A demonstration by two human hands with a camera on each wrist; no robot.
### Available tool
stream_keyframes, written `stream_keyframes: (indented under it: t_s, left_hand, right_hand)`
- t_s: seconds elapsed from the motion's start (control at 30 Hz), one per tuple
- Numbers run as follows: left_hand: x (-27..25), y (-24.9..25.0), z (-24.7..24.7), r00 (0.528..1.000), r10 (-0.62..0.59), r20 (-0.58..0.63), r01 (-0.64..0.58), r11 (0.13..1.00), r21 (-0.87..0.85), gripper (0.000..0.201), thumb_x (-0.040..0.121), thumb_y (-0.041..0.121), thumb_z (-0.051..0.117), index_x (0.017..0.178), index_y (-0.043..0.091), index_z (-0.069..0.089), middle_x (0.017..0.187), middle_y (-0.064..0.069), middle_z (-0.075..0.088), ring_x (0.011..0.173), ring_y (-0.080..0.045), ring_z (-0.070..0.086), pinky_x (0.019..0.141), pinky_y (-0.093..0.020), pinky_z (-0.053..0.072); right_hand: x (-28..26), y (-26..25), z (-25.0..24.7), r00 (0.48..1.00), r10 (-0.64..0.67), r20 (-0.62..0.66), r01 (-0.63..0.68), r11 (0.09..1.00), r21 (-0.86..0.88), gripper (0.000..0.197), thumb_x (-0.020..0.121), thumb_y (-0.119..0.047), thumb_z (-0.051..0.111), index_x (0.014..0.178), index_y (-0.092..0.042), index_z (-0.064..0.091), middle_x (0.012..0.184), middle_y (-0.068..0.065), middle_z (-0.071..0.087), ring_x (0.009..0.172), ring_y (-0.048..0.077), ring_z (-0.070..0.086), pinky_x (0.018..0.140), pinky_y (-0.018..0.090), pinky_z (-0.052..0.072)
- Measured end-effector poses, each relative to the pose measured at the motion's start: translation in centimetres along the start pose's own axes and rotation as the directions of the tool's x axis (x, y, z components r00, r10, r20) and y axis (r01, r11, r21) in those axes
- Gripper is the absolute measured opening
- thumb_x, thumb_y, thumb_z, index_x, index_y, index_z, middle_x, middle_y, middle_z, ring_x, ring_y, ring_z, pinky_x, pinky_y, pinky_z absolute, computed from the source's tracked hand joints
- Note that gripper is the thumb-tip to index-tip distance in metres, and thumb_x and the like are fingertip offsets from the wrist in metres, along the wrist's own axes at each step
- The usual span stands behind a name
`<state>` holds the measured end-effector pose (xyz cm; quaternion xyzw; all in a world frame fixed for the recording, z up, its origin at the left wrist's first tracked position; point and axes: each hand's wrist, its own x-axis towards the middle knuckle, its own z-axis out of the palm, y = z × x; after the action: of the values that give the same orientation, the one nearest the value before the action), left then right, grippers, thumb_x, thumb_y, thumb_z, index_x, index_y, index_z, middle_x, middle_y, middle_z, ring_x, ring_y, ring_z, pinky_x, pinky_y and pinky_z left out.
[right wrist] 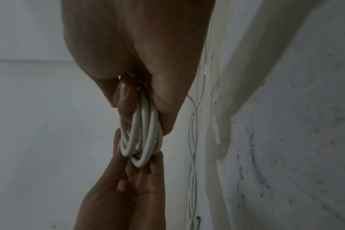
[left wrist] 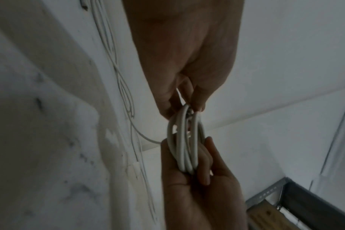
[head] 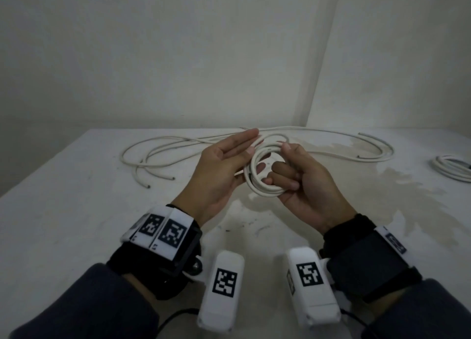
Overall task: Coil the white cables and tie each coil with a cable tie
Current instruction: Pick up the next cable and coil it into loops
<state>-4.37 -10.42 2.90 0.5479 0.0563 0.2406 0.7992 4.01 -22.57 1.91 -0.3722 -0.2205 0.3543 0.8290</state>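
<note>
A small coil of white cable [head: 257,189] is held up over the table between both hands. My left hand [head: 244,151] is on its left side: the upper fingers lie straight, while the thumb and lower fingers pinch the coil's rim, as the left wrist view shows at the coil [left wrist: 182,140]. My right hand [head: 285,171] holds the coil's right side with its fingers curled through the loops and the thumb on top. In the right wrist view the coil [right wrist: 146,132] is squeezed between thumb and fingers.
Several loose white cables [head: 178,144] sprawl across the back of the white table [head: 76,211]. Another coiled white cable [head: 451,169] lies at the right edge. A yellowish stain [head: 382,185] marks the tabletop on the right. Walls close off the back.
</note>
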Motion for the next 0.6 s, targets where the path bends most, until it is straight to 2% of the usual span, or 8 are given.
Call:
stream_keyframes:
  t_s: [0.03, 0.13, 0.23, 0.3, 0.37, 0.47, 0.6]
  left_hand:
    - [0.0, -0.13, 0.06, 1.0, 0.013, 0.009, -0.013, 0.999, 0.034, 0.028, 0.094, -0.001, 0.05, 0.116, 0.009, 0.064, 0.111, -0.008, 0.071, 0.092, -0.017, 0.069, 0.083, -0.028, 0.057]
    - [-0.01, -0.45, 0.17, 0.999, 0.034, 0.042, -0.038, 0.992, 0.122, 0.028, 0.098, 0.002, 0.045, 0.121, 0.002, 0.061, 0.108, -0.01, 0.071, 0.097, -0.021, 0.068, 0.081, -0.023, 0.055]
    - [-0.03, -0.27, 0.02, 0.995, 0.026, 0.098, -0.041, 0.987, 0.153, 0.028, 0.098, 0.004, 0.044, 0.12, 0.006, 0.062, 0.105, -0.006, 0.072, 0.097, -0.017, 0.069, 0.076, -0.022, 0.054]
    - [-0.05, -0.04, -0.01, 0.993, 0.008, 0.116, -0.027, 0.986, 0.163, 0.028, 0.098, 0.004, 0.043, 0.119, 0.007, 0.062, 0.104, -0.004, 0.072, 0.096, -0.016, 0.069, 0.07, -0.021, 0.053]
    - [-0.02, 0.17, 0.05, 0.995, -0.007, 0.104, -0.009, 0.988, 0.153, 0.03, 0.098, 0.002, 0.04, 0.117, 0.004, 0.063, 0.1, -0.006, 0.071, 0.089, -0.015, 0.069, 0.063, -0.02, 0.051]
    - [0.01, 0.28, 0.27, 0.997, -0.004, 0.083, -0.009, 0.987, 0.159, 0.03, 0.096, 0.009, 0.045, 0.115, -0.001, 0.065, 0.086, -0.008, 0.065, 0.067, -0.013, 0.059, 0.057, -0.022, 0.048]
    - [-0.06, 0.09, 0.14, 0.984, 0.094, 0.149, -0.148, 0.901, 0.408, 0.026, 0.095, 0.011, 0.053, 0.117, 0.004, 0.065, 0.075, -0.002, 0.058, 0.057, -0.008, 0.048, 0.057, -0.021, 0.044]
  right_hand:
    - [-0.04, -0.02, -0.01, 1.0, 0.002, 0.0, -0.002, 1.0, -0.005, 0.019, 0.097, -0.019, 0.043, 0.08, -0.016, 0.051, 0.044, -0.009, 0.027, 0.035, 0.005, 0.025, 0.056, 0.025, 0.042]
    - [-0.12, -0.08, 0.14, 1.0, -0.002, 0.015, 0.002, 0.999, -0.033, 0.018, 0.097, -0.018, 0.043, 0.081, -0.015, 0.05, 0.043, -0.009, 0.028, 0.034, 0.005, 0.025, 0.054, 0.025, 0.041]
    - [0.01, -0.03, 0.25, 1.0, -0.011, 0.02, 0.013, 0.998, -0.063, 0.013, 0.099, -0.017, 0.04, 0.092, -0.012, 0.05, 0.043, -0.008, 0.029, 0.034, 0.004, 0.025, 0.05, 0.024, 0.041]
    - [0.12, 0.03, 0.28, 1.0, -0.006, 0.021, 0.008, 0.997, -0.081, 0.017, 0.1, -0.017, 0.04, 0.09, -0.01, 0.051, 0.043, -0.008, 0.03, 0.034, 0.004, 0.025, 0.049, 0.024, 0.04]
    - [0.16, 0.04, 0.27, 1.0, 0.008, 0.015, -0.007, 0.995, -0.097, 0.025, 0.101, -0.016, 0.039, 0.081, -0.012, 0.053, 0.043, -0.009, 0.03, 0.034, 0.004, 0.024, 0.05, 0.024, 0.04]
    - [-0.05, -0.04, 0.31, 0.999, 0.031, 0.025, -0.028, 0.994, -0.104, 0.028, 0.101, -0.016, 0.037, 0.078, -0.012, 0.053, 0.043, -0.009, 0.03, 0.034, 0.003, 0.023, 0.049, 0.023, 0.04]
    - [-0.23, -0.03, 0.81, 0.998, 0.044, 0.051, -0.034, 0.982, -0.184, 0.028, 0.101, -0.015, 0.035, 0.08, -0.008, 0.051, 0.043, -0.009, 0.028, 0.034, 0.003, 0.021, 0.051, 0.023, 0.038]
